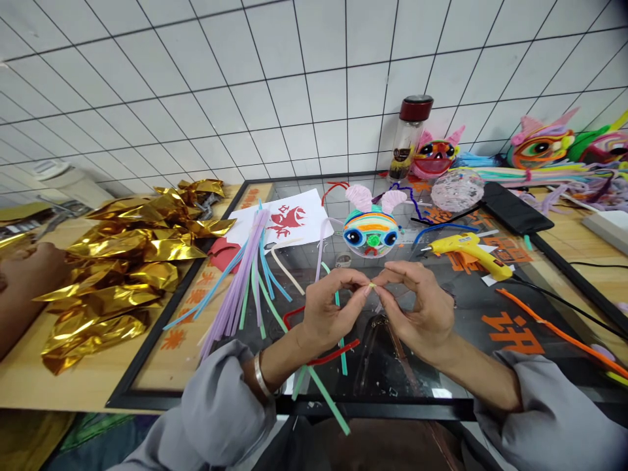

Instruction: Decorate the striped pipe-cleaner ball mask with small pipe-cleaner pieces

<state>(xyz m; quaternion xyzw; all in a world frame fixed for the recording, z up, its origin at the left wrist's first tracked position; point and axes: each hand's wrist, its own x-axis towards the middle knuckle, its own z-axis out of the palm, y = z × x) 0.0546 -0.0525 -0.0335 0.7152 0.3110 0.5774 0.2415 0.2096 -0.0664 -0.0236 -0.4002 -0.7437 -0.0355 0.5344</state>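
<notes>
My left hand (pixel 331 307) and my right hand (pixel 419 307) meet fingertip to fingertip over the glass-topped board. Both pinch a tiny yellowish piece (pixel 371 285), mostly covered by the fingers; its kind is too small to make out. Just beyond them sits a striped animal head (pixel 371 230) with pink ears, big blue eyes and a green nose. Left of my hands lies a bundle of lilac fuzzy craft stems (pixel 240 281), with green and blue ones around it. A red stem (pixel 334 353) passes by my left wrist.
A yellow glue gun (pixel 468 254) lies at right, its black cord trailing off. Behind are a bottle (pixel 408 140), a clear ball (pixel 457 190) and a black phone-like slab (pixel 517 209). Gold foil bundles (pixel 127 268) cover the left, beside another person's hand (pixel 36 271). White paper (pixel 311 212) bears a red print.
</notes>
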